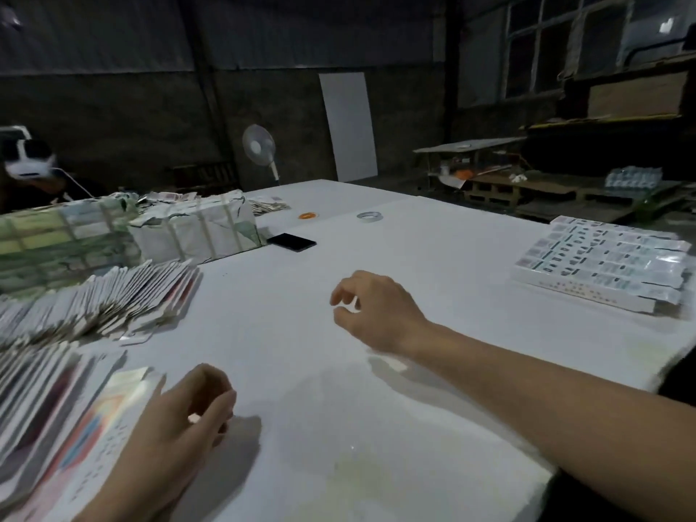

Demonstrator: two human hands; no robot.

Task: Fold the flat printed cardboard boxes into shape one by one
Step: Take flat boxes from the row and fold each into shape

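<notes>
A fanned pile of flat printed cardboard boxes (56,401) lies along the left side of the white table (433,265). My left hand (177,431) hovers at the pile's right edge, fingers loosely curled, holding nothing. My right hand (373,310) hangs over the bare middle of the table, fingers relaxed and empty. A second fanned row of flat boxes (109,303) lies further back on the left. Folded, finished boxes (602,265) lie in neat rows at the right edge.
Two paper-wrapped bundles (196,227) stand at the back left. A black phone (292,242) lies beside them. An orange tape roll (309,215) and a pale tape roll (370,216) sit farther back. A fan (260,146) stands behind the table. A person sits at far left.
</notes>
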